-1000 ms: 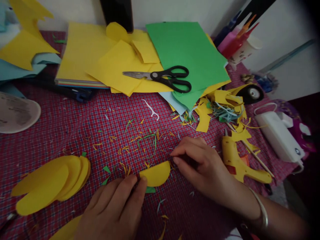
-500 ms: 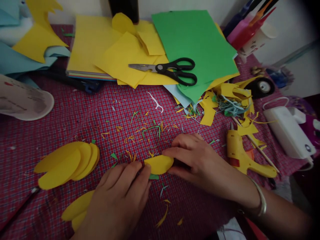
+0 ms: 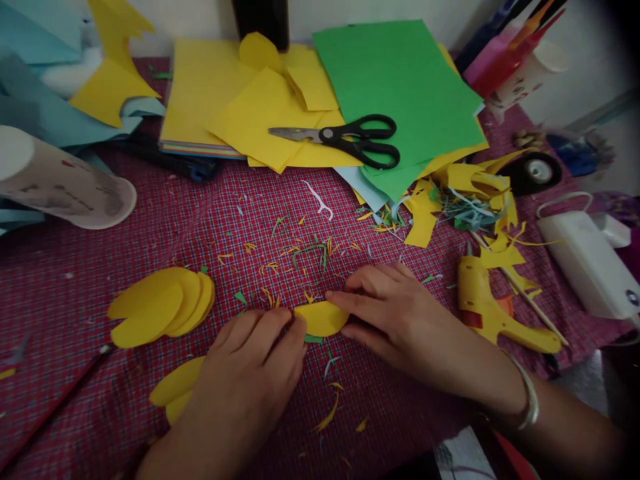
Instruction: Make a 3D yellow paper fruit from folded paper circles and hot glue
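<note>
A small yellow paper piece (image 3: 321, 319), half-oval in outline with a straight far edge, is held between my two hands just above the cloth. My left hand (image 3: 255, 373) has its fingers closed on the left end; the fingertips are partly hidden. On the other end, my right hand (image 3: 395, 317) pinches with thumb and forefinger. A green scrap (image 3: 313, 339) lies under the near edge of the piece. Left of my hands is a fanned stack of yellow paper ovals (image 3: 150, 307), and more yellow ovals (image 3: 177, 383) are partly covered by my left hand.
Black-handled scissors (image 3: 345, 135) rest on yellow sheets and a green sheet (image 3: 395, 87). A yellow glue gun (image 3: 475, 293) and a white device (image 3: 585, 260) lie right. Paper clippings litter the checked cloth (image 3: 200, 207). A paper cup (image 3: 75, 187) lies on its side at left.
The view has shifted a little, so the things appear farther right. The yellow piece now shows a straighter far edge; both hands keep their hold on it.
</note>
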A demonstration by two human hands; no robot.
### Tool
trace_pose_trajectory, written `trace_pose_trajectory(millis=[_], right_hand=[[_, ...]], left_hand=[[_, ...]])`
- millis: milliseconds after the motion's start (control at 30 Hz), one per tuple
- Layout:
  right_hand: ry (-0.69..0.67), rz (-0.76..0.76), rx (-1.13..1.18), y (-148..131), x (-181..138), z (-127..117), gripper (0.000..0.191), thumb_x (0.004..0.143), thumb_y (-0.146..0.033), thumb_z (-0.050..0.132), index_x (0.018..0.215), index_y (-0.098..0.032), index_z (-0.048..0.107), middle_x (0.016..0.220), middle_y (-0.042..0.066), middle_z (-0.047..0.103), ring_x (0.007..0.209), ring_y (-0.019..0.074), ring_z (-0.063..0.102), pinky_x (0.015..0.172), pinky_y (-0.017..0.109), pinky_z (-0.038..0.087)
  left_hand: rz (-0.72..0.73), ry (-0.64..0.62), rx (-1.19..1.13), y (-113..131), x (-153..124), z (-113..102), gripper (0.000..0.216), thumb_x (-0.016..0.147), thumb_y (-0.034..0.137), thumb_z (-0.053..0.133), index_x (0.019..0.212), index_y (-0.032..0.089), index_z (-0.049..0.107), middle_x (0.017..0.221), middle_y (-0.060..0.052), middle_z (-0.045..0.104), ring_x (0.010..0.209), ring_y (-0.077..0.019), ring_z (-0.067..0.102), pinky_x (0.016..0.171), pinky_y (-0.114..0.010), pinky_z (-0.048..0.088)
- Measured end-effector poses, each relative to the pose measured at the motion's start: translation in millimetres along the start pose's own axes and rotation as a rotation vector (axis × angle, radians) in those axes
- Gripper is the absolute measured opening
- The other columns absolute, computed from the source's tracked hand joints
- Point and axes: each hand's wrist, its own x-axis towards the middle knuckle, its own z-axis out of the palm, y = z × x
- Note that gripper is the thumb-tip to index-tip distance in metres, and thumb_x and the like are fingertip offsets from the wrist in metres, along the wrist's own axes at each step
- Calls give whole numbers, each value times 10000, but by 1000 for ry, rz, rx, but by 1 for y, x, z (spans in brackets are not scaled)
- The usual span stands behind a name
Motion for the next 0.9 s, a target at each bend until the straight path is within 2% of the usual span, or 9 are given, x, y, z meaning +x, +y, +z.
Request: trace_pose_trajectory(millis=[67, 200, 333, 567, 700, 767, 800, 867, 900], right_hand=[[22, -19, -66, -2, -2, 2, 277, 923, -241, 544, 1191, -206, 610, 1047, 70, 628, 931, 234, 537, 817, 412, 396], [57, -97, -117, -4, -8, 8, 286, 943, -186, 494, 1215, -181, 581, 1201, 65, 633, 1030, 239, 542, 909, 434, 386], [7, -181, -81, -6, -10, 11, 317, 944, -96, 430, 1219, -143, 580, 1253, 76, 627, 1116, 240, 541, 985, 417, 373], [6, -260, -67, -7, -6, 17, 371, 1007, -165, 289, 1295, -103, 515, 1271, 91, 602, 1114, 234, 521, 918, 399, 428], [14, -246, -129, -9, -6, 23, 369, 991, -163, 344, 1330, -104, 481, 1281, 96, 585, 1098, 244, 504, 897, 410, 414], [35, -227, -167, -9, -7, 27, 370, 971, -159, 410, 1333, -129, 478, 1282, 79, 580, 1078, 243, 500, 890, 408, 402], [48, -217, -187, -9, -7, 29, 373, 958, -157, 443, 1329, -147, 483, 1280, 68, 580, 1070, 242, 498, 883, 404, 396], [83, -208, -225, -8, -7, 32, 375, 933, -151, 496, 1307, -176, 501, 1265, 50, 585, 1056, 241, 496, 867, 396, 391], [97, -206, -240, -8, -7, 34, 373, 921, -150, 518, 1292, -184, 513, 1254, 47, 589, 1048, 243, 497, 859, 394, 391]], left_hand=[[11, -14, 23, 1, -3, 0, 260, 921, 156, 415, 1053, 135, 638, 1003, -92, 682, 853, -250, 605, 691, -413, 504], [33, 35, 104, 4, -8, 2, 280, 901, 121, 426, 1090, 117, 632, 1025, -95, 682, 873, -264, 602, 682, -407, 491], [28, 87, 148, 6, -11, 1, 259, 891, 123, 467, 1089, 121, 634, 1035, -80, 693, 879, -248, 615, 700, -392, 491], [99, 166, 188, 8, -18, -1, 305, 929, 118, 357, 1013, 155, 648, 1009, -45, 733, 899, -193, 669, 709, -314, 512], [97, 183, 172, 7, -15, -7, 291, 931, 135, 362, 1005, 159, 643, 1022, -52, 733, 873, -192, 685, 677, -308, 527], [35, 187, 77, 2, -12, -21, 242, 924, 155, 413, 1006, 170, 640, 1044, -54, 723, 887, -187, 681, 719, -316, 537], [-39, 194, 17, -1, -11, -31, 213, 921, 170, 443, 1002, 178, 639, 1057, -53, 715, 902, -179, 674, 759, -316, 538], [-253, 179, -123, -8, -12, -54, 188, 916, 217, 487, 1021, 214, 642, 1048, -25, 703, 959, -169, 656, 832, -311, 527], [-386, 211, -178, -11, -14, -65, 170, 918, 242, 497, 1002, 232, 644, 1027, -7, 702, 940, -163, 656, 821, -303, 525]])
